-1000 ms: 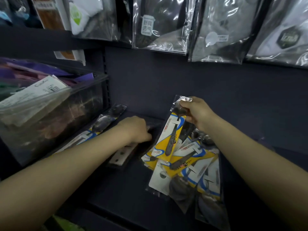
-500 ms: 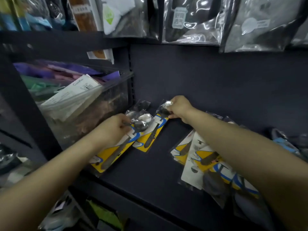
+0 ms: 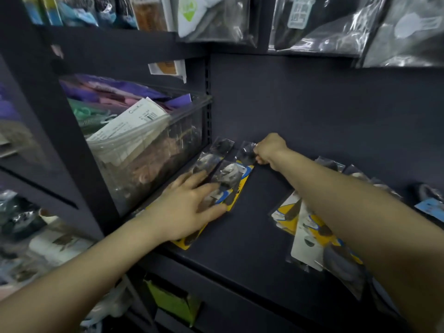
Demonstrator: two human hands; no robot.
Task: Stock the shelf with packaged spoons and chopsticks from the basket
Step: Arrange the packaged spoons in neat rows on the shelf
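Fingers [image 3: 206, 186] of the left hand [image 3: 185, 212] are lying spread flat on spoon packets [image 3: 230, 179] at the shelf's [image 3: 252, 236] back left corner, while the right hand [image 3: 270, 150] is pinching one packet's top.

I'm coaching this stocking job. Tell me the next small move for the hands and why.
Probably let the right hand release the spoon packet it pinches by the top and reach for the loose pile. The packet already lies beside the row under the left hand, while the pile is still jumbled.
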